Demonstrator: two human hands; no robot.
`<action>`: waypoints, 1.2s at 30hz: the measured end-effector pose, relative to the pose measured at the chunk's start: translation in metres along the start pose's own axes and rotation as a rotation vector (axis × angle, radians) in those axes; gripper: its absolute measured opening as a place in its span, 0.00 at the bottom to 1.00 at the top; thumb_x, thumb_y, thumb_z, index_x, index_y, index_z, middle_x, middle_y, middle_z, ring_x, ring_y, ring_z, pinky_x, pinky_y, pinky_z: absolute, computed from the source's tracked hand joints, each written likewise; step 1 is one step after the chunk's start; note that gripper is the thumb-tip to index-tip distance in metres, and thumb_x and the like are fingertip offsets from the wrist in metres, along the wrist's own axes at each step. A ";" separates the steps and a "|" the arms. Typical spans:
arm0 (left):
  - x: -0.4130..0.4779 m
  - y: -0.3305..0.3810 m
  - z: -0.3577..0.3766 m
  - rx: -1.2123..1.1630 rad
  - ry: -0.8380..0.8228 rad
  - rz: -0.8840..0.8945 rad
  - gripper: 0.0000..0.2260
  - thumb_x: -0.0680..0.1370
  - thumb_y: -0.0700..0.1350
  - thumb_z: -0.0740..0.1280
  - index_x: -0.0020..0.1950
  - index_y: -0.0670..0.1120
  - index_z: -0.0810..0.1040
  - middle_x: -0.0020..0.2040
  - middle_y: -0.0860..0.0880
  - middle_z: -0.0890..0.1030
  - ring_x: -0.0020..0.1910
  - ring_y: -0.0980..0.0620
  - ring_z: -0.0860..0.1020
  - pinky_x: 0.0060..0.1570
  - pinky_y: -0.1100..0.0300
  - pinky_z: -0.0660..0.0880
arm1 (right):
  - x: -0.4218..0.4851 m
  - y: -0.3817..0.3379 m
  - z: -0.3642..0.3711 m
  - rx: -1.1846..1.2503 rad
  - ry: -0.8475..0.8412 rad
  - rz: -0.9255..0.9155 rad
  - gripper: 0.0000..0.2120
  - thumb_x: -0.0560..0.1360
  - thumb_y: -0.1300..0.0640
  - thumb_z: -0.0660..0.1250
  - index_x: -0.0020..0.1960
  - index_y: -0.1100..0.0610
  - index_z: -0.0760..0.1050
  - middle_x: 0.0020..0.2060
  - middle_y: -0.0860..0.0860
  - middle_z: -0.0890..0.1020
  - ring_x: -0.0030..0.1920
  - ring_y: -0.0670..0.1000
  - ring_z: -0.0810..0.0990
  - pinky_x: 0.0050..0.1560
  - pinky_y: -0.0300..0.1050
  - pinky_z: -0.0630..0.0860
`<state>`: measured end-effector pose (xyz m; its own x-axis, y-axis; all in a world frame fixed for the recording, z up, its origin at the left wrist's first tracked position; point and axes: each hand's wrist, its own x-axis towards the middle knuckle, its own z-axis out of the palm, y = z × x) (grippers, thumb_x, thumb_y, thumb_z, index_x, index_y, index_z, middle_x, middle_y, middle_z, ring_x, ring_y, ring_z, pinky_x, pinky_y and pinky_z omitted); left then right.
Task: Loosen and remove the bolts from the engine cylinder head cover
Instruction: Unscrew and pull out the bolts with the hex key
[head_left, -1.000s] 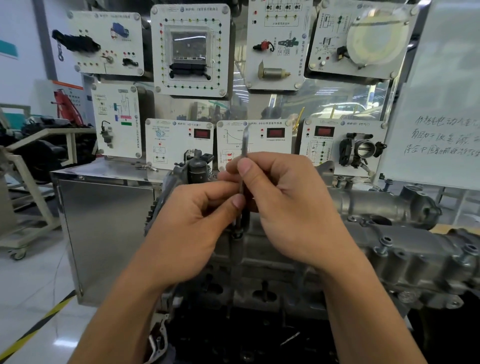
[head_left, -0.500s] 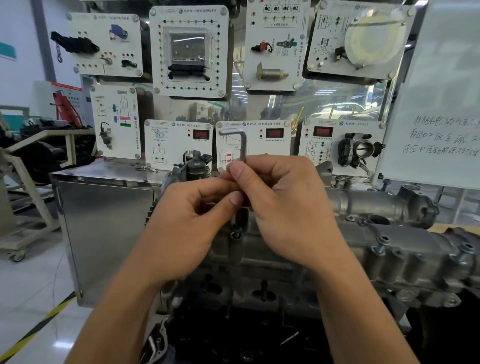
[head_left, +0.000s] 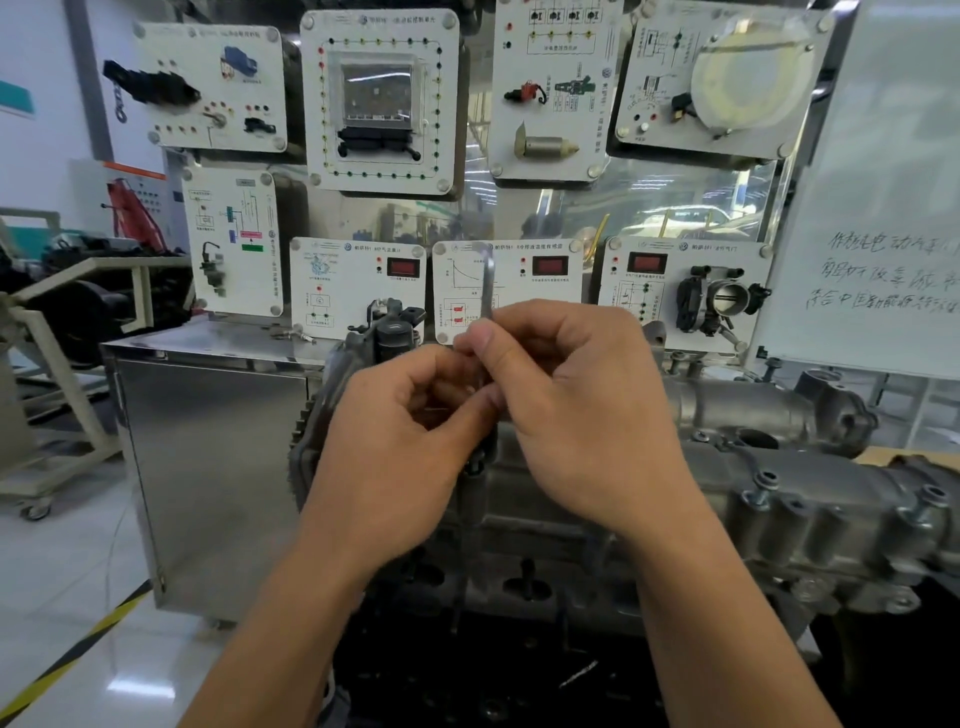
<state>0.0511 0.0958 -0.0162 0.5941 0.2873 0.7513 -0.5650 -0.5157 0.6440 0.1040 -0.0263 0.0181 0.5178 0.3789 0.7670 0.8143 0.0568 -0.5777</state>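
L hand & R hand pinch hex key, upright in bolt. Other bolts sit in cover; prob. most work left.

A single wide-angle view from the person's head looks forward and slightly down. The left hand and right hand sit very near at frame centre, the engine just behind at lower right, and the wall of panels fills the upper frame.
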 end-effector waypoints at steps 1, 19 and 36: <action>0.000 0.001 -0.003 -0.005 -0.091 0.005 0.06 0.79 0.44 0.68 0.51 0.44 0.84 0.44 0.47 0.86 0.45 0.46 0.84 0.49 0.46 0.80 | 0.000 0.001 0.000 -0.022 -0.030 -0.001 0.09 0.80 0.58 0.67 0.44 0.57 0.84 0.35 0.50 0.85 0.38 0.48 0.84 0.42 0.51 0.81; 0.001 0.002 -0.010 -0.095 -0.177 0.017 0.10 0.78 0.43 0.66 0.57 0.51 0.83 0.50 0.54 0.87 0.53 0.56 0.84 0.53 0.63 0.80 | 0.000 0.003 0.000 0.061 -0.105 0.019 0.10 0.82 0.59 0.64 0.48 0.58 0.84 0.40 0.54 0.86 0.43 0.52 0.85 0.46 0.54 0.82; -0.001 0.007 -0.004 -0.048 0.065 0.008 0.03 0.74 0.39 0.74 0.46 0.46 0.86 0.40 0.51 0.87 0.41 0.52 0.86 0.42 0.58 0.83 | -0.001 0.005 0.005 0.177 -0.041 -0.002 0.05 0.77 0.60 0.72 0.43 0.54 0.84 0.37 0.48 0.87 0.40 0.45 0.86 0.42 0.42 0.83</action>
<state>0.0445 0.0952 -0.0117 0.5518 0.3363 0.7632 -0.5971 -0.4795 0.6431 0.1065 -0.0212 0.0132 0.5023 0.4155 0.7583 0.7546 0.2177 -0.6191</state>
